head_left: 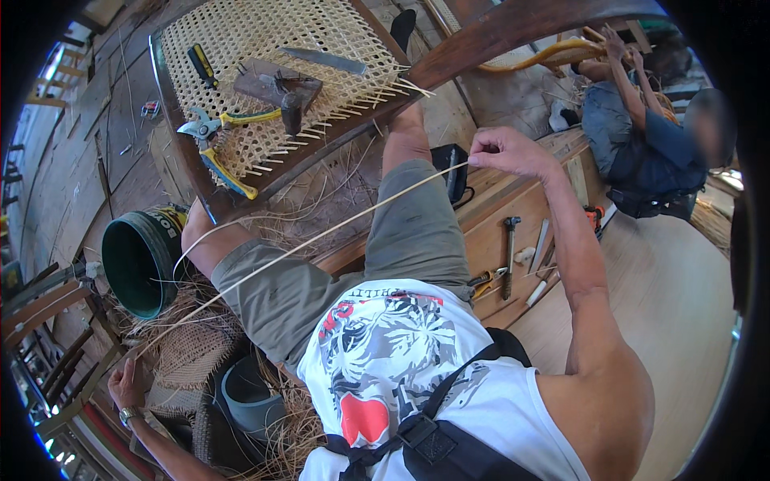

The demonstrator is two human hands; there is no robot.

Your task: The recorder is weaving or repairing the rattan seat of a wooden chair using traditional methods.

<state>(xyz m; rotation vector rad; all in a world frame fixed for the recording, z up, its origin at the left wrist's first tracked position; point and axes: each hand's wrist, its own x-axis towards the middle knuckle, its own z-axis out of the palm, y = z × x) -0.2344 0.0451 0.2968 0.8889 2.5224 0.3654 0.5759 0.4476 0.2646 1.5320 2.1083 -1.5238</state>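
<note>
A long, thin cane strand (pixel 321 235) runs in a nearly straight line across my lap. Its upper right end is pinched between the thumb and fingers of my right hand (pixel 513 152), raised beyond my right knee. Low on the left, my left hand (pixel 127 386) has curled fingers at the strand's other end. Before my knees lies a dark wooden chair frame (pixel 180 144) with a woven cane panel (pixel 249 36), loose cane ends sticking out along its near edge. On the panel rest pruning shears (pixel 210 132) with yellow handles, a screwdriver (pixel 202 66), a blade (pixel 325 59) and a wooden block (pixel 269 80).
A dark green bucket (pixel 132 268) stands left of my knee, with a grey tub (pixel 253 397) nearer and cane scraps around. A hammer (pixel 509 248) and pliers (pixel 485 280) lie on the wooden bench at right. Another person (pixel 642 144) works at the far right.
</note>
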